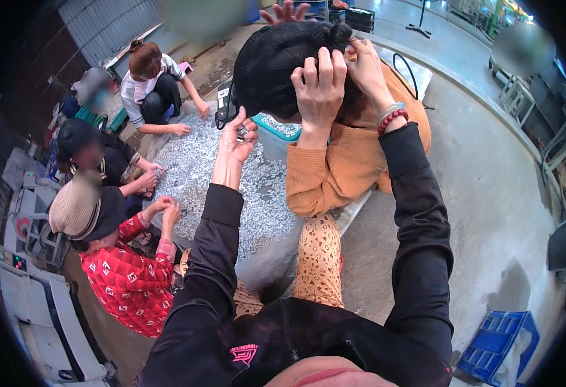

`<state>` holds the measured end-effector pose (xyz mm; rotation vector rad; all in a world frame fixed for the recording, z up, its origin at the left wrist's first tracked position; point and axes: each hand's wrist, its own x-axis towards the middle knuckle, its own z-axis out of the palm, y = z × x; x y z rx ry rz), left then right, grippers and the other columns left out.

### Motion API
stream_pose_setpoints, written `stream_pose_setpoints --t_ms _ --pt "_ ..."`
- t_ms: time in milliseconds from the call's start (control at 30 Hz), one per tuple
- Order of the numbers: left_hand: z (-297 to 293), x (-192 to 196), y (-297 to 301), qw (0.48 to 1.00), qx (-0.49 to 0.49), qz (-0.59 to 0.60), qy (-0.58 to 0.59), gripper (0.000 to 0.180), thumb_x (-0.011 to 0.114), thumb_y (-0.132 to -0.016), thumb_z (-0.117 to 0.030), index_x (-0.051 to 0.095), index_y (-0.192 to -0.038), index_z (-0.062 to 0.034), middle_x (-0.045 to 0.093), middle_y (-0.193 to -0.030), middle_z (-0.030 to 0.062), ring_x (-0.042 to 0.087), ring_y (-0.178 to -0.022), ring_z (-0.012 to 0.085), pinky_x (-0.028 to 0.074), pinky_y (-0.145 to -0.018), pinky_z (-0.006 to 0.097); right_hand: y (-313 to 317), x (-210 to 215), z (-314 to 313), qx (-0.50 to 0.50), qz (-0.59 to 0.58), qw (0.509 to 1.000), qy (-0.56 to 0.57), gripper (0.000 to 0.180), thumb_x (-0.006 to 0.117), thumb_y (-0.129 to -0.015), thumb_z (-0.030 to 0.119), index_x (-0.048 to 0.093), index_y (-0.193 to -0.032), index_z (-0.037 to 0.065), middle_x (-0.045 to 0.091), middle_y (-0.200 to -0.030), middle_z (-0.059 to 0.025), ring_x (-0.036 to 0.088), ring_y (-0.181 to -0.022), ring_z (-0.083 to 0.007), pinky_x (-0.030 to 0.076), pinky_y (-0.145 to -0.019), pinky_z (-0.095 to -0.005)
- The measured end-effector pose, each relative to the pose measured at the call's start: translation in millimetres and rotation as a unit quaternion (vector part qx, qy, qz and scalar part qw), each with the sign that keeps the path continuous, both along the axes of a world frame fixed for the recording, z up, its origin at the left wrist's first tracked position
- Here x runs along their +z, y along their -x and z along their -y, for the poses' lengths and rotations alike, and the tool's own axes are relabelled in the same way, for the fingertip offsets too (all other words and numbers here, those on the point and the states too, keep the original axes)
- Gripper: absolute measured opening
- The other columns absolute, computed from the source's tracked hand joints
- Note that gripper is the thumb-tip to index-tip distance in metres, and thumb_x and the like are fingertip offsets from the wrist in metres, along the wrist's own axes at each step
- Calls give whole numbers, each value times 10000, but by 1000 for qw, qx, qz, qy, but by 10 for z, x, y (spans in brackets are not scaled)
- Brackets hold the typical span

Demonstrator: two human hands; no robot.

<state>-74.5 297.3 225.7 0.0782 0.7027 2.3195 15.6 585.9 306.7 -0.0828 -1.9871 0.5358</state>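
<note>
in a teal basket (pixel 268 131), partly hidden behind the co-worker, small pale pieces are held; similar small pale pieces (pixel 196 158) are spread thickly over the broad work surface (pixel 257 267) around it. at the lower right, a blue crate (pixel 497 345) is set on the floor, with a whitish sheet-like thing (pixel 519 357) lying against or in it; which of the two cannot be told. by the right-hand edge a dark bucket (pixel 563 245) is seen, its contents hidden.

the black device (pixel 225 106) is placed at the side of the dark-haired head (pixel 273 64) of the co-worker in orange. by the left hand (pixel 236 138) it is met from below: the thumb is raised against its lower end and the other fingers are curled in, but whether it is gripped cannot be told. the right hand (pixel 368 71) is held at the hair beside the bun (pixel 341 35), fingers bent and narrowly spaced; what is pinched there cannot be told. the co-worker's hand (pixel 321 87) is laid on the same head, between them.
</note>
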Motion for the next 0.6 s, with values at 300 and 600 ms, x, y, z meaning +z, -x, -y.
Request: stream_pose_setpoints --t_ms 300,600 --pt "49 551 -55 949 97 -261 149 191 645 -808 -210 503 -752 -96 410 -619 -45 392 -542 47 268 -425 171 -131 -145 -380 -116 269 955 -49 342 611 -739 333 621 -1019 137 619 -960 -86 463 -1016 -356 364 -811 -528" --pt "26 -77 -298 978 62 -171 99 240 607 -840 -252 446 -715 -127 383 -593 -49 393 -528 43 267 -406 169 -20 39 -168 -160 273 947 -52 296 609 -732 222 612 -1011 123 575 -1046 -106 418 -1062 -387 324 -846 -592"
